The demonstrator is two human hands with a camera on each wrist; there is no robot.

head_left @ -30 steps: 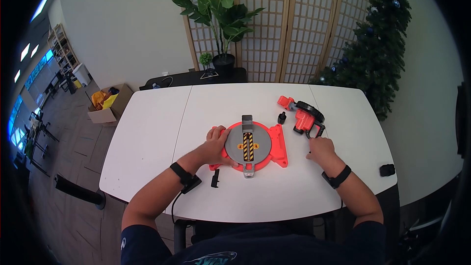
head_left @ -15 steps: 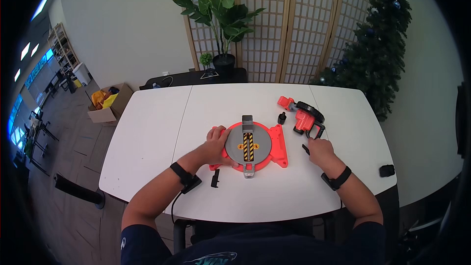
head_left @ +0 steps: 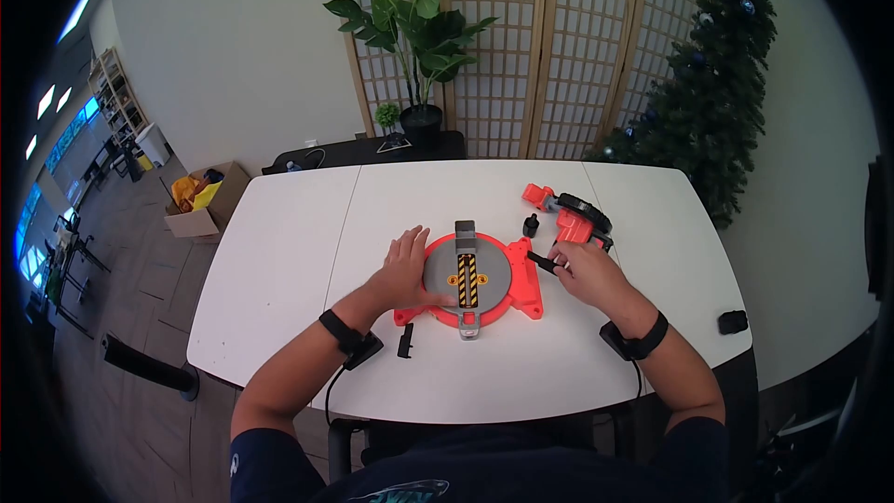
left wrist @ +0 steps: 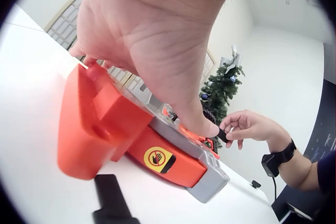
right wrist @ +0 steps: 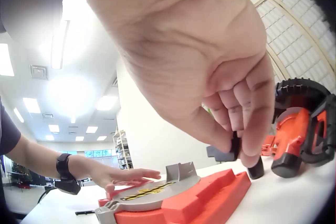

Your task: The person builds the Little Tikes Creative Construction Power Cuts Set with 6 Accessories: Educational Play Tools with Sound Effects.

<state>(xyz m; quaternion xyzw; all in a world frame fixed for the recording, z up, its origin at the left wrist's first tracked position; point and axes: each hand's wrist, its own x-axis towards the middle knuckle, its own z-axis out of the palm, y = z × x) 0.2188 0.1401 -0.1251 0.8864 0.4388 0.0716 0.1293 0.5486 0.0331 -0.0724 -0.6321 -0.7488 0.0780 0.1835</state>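
On the white table (head_left: 279,354) sits a red toy mitre saw base (head_left: 527,293), with a round grey turntable (head_left: 489,265) and a black-and-yellow striped slot. My left hand (head_left: 399,272) lies over the base's left side, fingers extended and thumb reaching onto the turntable. Between thumb and fingers, my right hand (head_left: 591,275) pinches a small black plastic piece (head_left: 541,262). That piece overlaps the base's right edge in the head view. Behind the right hand lies the red saw head (head_left: 573,225) with its black wheel-like guard (head_left: 584,211); the hand hides its handle.
A small black knob-like part (head_left: 531,225) stands between base and saw head. Near the base's front left lies a black strip (head_left: 406,340). A black block (head_left: 734,322) is at the right table edge. Behind the table are a potted plant (head_left: 421,116) and a decorated tree (head_left: 689,102).
My right hand has moved left and forward from beside the saw handle towards the base, carrying the black piece. My left hand has loosened, its fingers straightening over the base.
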